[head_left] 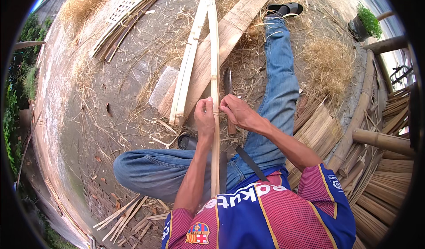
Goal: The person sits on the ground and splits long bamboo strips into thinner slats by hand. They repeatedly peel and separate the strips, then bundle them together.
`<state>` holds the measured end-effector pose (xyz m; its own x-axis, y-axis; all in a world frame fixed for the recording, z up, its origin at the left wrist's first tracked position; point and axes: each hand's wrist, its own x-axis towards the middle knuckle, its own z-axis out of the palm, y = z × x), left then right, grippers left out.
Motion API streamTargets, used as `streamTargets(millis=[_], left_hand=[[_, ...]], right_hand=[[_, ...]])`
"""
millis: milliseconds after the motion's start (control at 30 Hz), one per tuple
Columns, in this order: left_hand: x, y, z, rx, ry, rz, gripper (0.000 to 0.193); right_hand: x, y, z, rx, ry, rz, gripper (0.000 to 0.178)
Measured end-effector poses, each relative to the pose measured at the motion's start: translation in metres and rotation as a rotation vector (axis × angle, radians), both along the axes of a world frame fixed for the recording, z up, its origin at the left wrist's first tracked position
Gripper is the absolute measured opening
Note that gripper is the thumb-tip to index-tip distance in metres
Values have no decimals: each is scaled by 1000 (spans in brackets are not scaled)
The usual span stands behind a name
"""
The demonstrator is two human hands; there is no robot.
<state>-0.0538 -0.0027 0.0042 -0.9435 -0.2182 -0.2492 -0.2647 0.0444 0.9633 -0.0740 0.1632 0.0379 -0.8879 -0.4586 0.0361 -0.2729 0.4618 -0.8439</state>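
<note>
A long pale bamboo strip (214,78) runs from the top of the view down between my hands to my lap. My left hand (205,118) is closed in a pinch against its left edge. On the right edge, my right hand (239,111) is also closed, fingertips touching or nearly touching the strip. Anything thin within either pinch is too small to make out. More pale bamboo strips (189,67) slant away left, lying over a wide wooden board (237,25). A knife (227,83) lies just beyond my right hand, its wooden handle partly hidden beneath it.
A grey block (164,87) sits by the board. Bundled slats (128,21) lie at far left, loose sticks (121,218) at near left. Fibre shavings (327,67) cover the ground at right, near stacked strips (321,129), bamboo poles (383,142) and a potted plant (365,24). My legs flank the work.
</note>
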Motion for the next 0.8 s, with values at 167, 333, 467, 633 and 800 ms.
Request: streamTargets(millis=[167,333,467,633,800], left_hand=[[0,7,23,-55,-91,-20,30],[6,10,20,-173,27,5,27],[6,16,51,-156,16,12,49],[12,4,30,-136,-76,-47,82],[49,2,77,334,-387,-82,76]], right_hand=[[19,-6,7,5,-104,-71,15],[34,-8,8,-43,-148,-141,16],[9,3,-11,-118,-286,-201,40],[-48,-24,-31,-569,-704,-455,69],[-73,-68,-47,-1062,-942,-571,48]])
